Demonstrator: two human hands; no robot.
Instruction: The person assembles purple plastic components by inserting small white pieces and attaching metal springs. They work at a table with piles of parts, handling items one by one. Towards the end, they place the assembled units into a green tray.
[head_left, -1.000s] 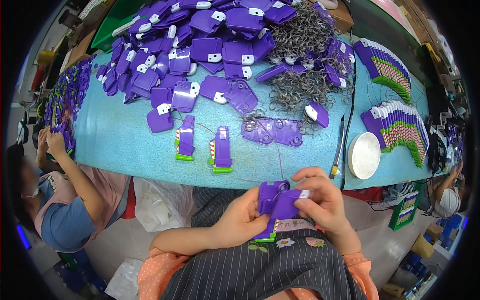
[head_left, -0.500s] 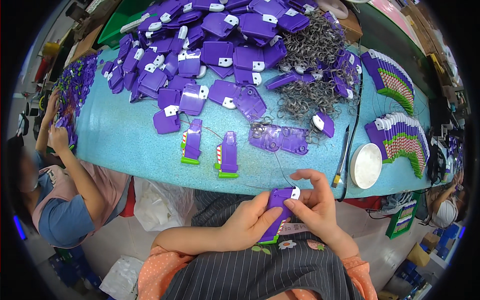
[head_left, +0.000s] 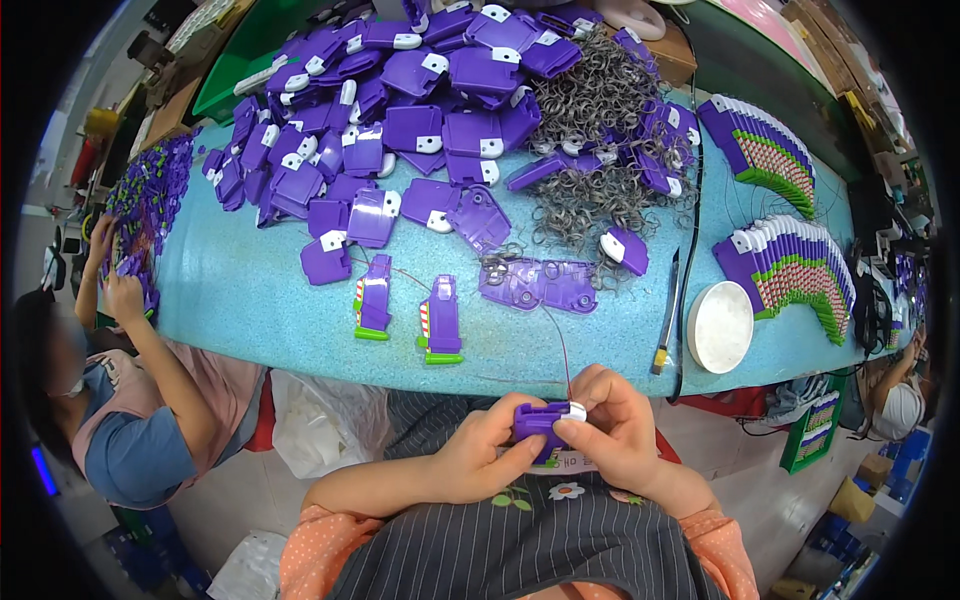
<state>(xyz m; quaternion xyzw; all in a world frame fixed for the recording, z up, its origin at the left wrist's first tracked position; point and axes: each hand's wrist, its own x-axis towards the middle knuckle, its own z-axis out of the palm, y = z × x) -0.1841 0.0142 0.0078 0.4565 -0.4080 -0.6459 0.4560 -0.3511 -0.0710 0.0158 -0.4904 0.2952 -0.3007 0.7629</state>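
Close to my body, in front of the table edge, both hands hold a purple plastic casing (head_left: 532,421) with a white corner. My left hand (head_left: 478,452) grips its left side between thumb and fingers. My right hand (head_left: 612,425) pinches the white corner (head_left: 574,411), thumb below and fingers bent behind. A thin dark wire (head_left: 564,345) runs up from that corner toward the table. The casing's lower part is partly hidden by my hands. Beyond lie two purple wing-shaped pieces, one (head_left: 374,296) left of the other (head_left: 441,322), with green ends and red-white stripes.
Purple casings (head_left: 412,130) heap at the back, beside tangled grey wire rings (head_left: 600,95). Translucent purple shells (head_left: 540,284) lie mid-table. A brush (head_left: 668,320), a white dish (head_left: 721,327) and fanned stacks of striped pieces (head_left: 790,265) sit right. A co-worker (head_left: 140,400) works at left.
The casing has tipped so its narrow top edge faces up. My right fingers, formerly spread, have closed in around the white corner, and the wire now runs straighter. The whole view has shifted slightly.
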